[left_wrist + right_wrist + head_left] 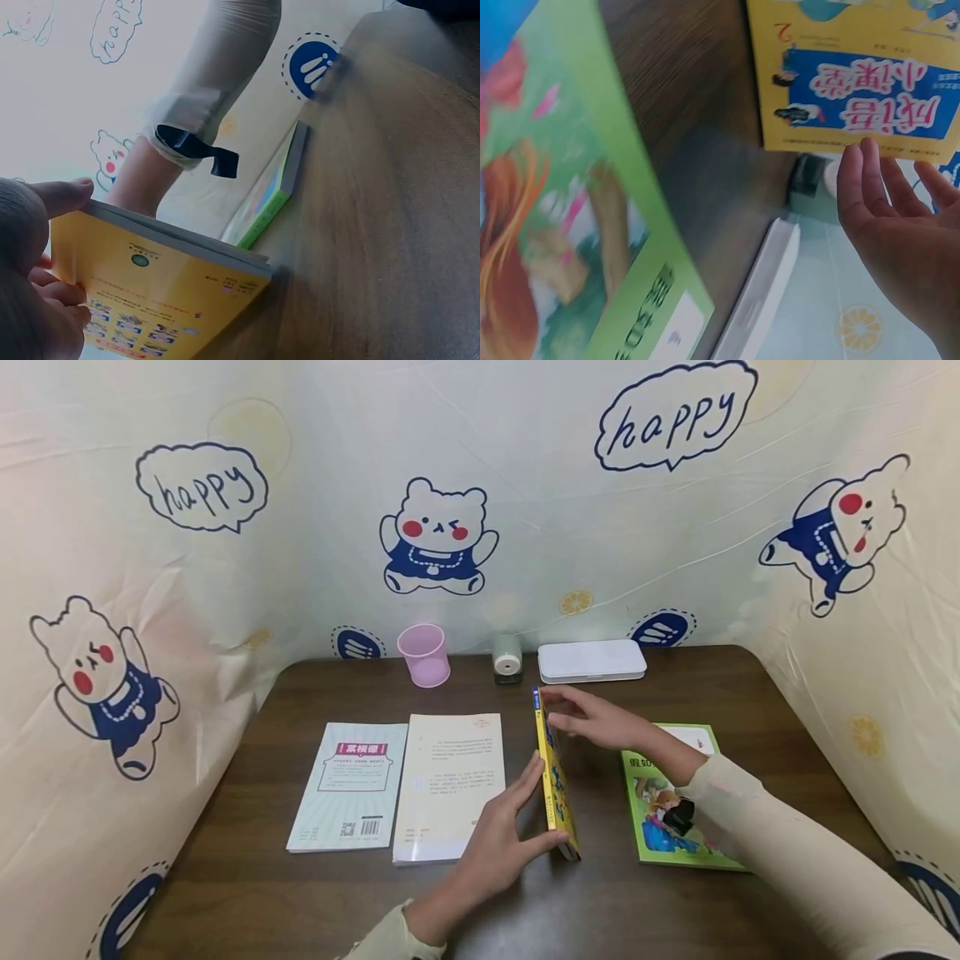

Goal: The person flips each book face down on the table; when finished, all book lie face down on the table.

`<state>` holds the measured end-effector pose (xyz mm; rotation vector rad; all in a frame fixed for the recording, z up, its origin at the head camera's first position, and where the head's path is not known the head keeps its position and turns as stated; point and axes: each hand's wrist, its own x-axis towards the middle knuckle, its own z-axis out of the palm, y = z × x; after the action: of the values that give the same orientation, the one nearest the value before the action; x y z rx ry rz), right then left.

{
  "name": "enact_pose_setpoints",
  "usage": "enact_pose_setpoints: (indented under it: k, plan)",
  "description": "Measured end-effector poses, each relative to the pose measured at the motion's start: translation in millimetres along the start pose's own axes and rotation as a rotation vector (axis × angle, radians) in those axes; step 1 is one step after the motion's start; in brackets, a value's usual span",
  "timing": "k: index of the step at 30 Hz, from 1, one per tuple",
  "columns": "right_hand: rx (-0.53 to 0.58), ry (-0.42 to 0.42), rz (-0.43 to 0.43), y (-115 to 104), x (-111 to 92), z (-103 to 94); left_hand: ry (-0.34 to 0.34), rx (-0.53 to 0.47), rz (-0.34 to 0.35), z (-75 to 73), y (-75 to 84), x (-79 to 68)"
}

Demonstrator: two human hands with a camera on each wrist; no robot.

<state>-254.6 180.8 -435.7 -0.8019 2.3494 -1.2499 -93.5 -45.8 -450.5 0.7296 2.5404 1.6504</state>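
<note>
A yellow book (553, 777) stands upright on its long edge near the middle of the table, its spine facing up. My left hand (491, 843) holds it from the left, the thumb at the near end and the fingers on the yellow back cover (157, 277). At the far end, my right hand (600, 720) touches the book with its fingertips, the fingers fairly straight. In the right wrist view those fingers meet the edge of the front cover (862, 82), which has a blue title panel.
Left of the hands lie a pale blue book (348, 810) and a cream book (446, 785), side by side. A green book (656, 810) lies under the right forearm. Along the back are a pink cup (424, 656), a small pale green device (507, 658) and a white case (592, 662).
</note>
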Motion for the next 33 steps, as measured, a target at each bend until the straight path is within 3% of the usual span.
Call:
enact_pose_setpoints:
  k: [11, 21, 24, 27, 33]
  plan:
    - [0.092, 0.070, 0.008, -21, 6, 1.3, -0.010, 0.065, 0.052, -4.9, 7.2, 1.7]
    - [0.165, 0.081, 0.020, -18, 4, 0.7, -0.025, 0.090, 0.069, -1.1, 4.3, 1.9]
    - [0.185, 0.078, 0.026, -15, 1, -0.6, -0.053, 0.110, 0.045, -0.4, 1.3, 1.3]
    - [0.216, 0.079, 0.033, -13, -3, -2.7, -0.100, 0.180, -0.016, -0.1, -4.2, -0.2]
    - [0.245, 0.084, 0.036, -2, -13, -7.6, -0.230, 0.430, -0.106, 5.9, -26.0, -3.8]
